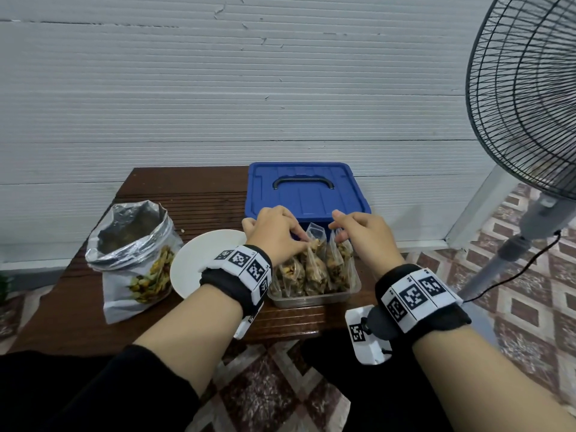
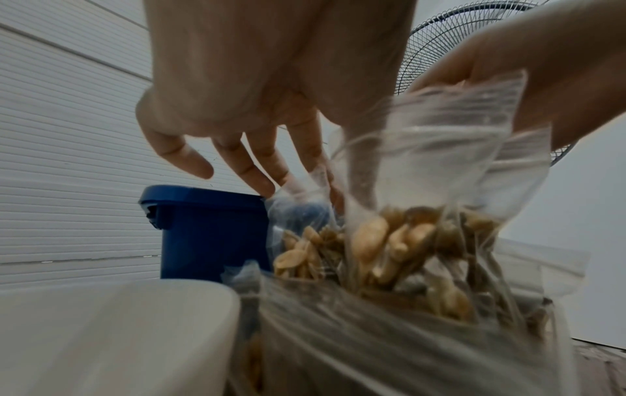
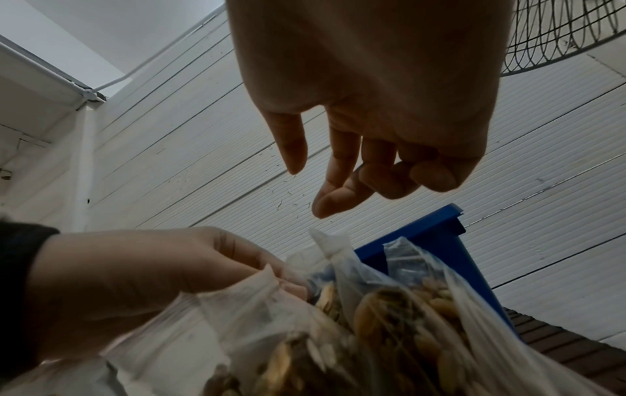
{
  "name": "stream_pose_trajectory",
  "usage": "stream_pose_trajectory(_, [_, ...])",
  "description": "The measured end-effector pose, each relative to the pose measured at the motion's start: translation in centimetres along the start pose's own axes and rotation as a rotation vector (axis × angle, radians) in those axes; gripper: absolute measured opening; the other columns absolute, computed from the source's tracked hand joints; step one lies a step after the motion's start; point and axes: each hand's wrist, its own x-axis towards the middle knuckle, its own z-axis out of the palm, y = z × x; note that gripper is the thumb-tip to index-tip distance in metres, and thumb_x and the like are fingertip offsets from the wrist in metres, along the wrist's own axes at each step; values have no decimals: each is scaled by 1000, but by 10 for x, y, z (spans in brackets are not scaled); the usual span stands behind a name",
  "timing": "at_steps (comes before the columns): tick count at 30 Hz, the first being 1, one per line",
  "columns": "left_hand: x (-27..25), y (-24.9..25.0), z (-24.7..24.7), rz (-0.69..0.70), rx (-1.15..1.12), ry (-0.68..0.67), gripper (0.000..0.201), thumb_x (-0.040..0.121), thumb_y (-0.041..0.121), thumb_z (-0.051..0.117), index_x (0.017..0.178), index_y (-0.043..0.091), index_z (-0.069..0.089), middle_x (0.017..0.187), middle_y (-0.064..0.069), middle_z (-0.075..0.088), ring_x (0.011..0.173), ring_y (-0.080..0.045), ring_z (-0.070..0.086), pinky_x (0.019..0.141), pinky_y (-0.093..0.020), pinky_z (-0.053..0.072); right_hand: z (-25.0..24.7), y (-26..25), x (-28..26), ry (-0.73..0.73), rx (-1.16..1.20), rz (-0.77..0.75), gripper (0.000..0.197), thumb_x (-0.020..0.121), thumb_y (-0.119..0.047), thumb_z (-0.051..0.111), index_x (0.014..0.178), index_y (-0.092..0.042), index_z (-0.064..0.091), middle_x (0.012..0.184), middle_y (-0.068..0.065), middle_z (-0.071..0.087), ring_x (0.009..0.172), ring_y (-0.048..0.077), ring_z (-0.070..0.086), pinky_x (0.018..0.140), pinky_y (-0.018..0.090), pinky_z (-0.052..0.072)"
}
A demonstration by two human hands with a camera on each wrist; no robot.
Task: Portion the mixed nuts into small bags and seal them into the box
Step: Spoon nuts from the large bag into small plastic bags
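Head view: we find our left hand (image 1: 274, 233) down among the small bags (image 1: 314, 269) of mixed nuts, which stand packed upright in a clear tray (image 1: 314, 299) directly beneath both hands. Its fingertips pinch the top of one bag. Our right hand (image 1: 363, 233) hovers just above the bags on its side, fingers loosely curled and holding nothing, as the right wrist view confirms. The blue box (image 1: 307, 191) sits just beyond the fingertips, lid on. The foil nut pouch (image 1: 134, 260) and white plate (image 1: 202, 260) lie outboard of the left wrist. In our judgement the step is checking the bag closures. We should pinch each strip end to end, keeping nuts clear of it.
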Motion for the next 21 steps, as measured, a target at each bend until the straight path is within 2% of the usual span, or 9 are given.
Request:
stream_pose_trajectory(3, [0,1,-2,5,-13,-25,11,77,52,72,81,42,70,106,21,51,118,-8,39,85,-34,20,0,0,-1,5,0,9,36,95,-38,52,83,-9,71,75,6,69,76,10,61,61,20,37])
stream_pose_trajectory(6, [1,0,-3,12,-5,-47,20,81,47,69,101,43,68,115,18,53,120,-10,41,86,-37,23,-1,0,-1,17,-11,8,36,95,-37,52,84,-9,72,73,4,68,75,9,60,60,20,37])
stream_pose_trajectory(8, [1,0,-4,16,-26,-43,23,84,46,64,107,44,65,117,16,53,120,-11,43,84,-36,23,0,1,0,16,-8,14,35,95,-36,53,85,-9,72,72,4,67,72,8,59,59,19,38])
stream_pose_trajectory(11, [0,-3,-10,5,-108,-22,19,89,35,58,106,42,64,119,16,54,120,-10,45,84,-34,22,0,1,0,15,-3,20,33,95,-36,53,87,-10,72,73,1,65,64,6,55,58,20,40])
stream_pose_trajectory(13, [-3,-9,-17,-15,-170,-6,16,90,30,57,101,41,63,120,14,56,119,-10,47,91,-33,26,0,2,1,8,-2,19,32,95,-36,53,87,-11,72,75,0,66,64,5,54,59,20,40])
stream_pose_trajectory(15, [-5,-18,-26,-26,-255,21,16,91,26,58,95,42,60,118,11,58,116,-13,51,102,-39,34,1,2,3,-3,6,17,31,95,-36,54,86,-13,72,73,-4,65,63,3,54,57,17,38])
stream_pose_trajectory(16, [-7,-24,-32,-31,-290,43,16,91,24,59,95,39,61,114,10,59,112,-14,54,102,-42,38,1,2,3,-6,5,15,30,95,-36,54,85,-13,72,71,-6,64,62,2,54,56,16,37])
stream_pose_trajectory(18, [-12,-34,-44,-58,-323,80,15,92,19,58,100,29,66,107,8,60,102,-11,55,94,-32,43,2,1,4,-9,-3,5,30,94,-36,54,84,-15,72,68,-8,63,62,1,54,56,17,36])
stream_pose_trajectory(21, [-20,-54,-56,-139,-286,92,15,92,16,59,104,19,68,99,5,63,91,-7,55,78,-14,37,5,-4,5,-18,-10,-27,30,94,-37,54,82,-15,72,71,-7,65,67,5,56,67,23,41])
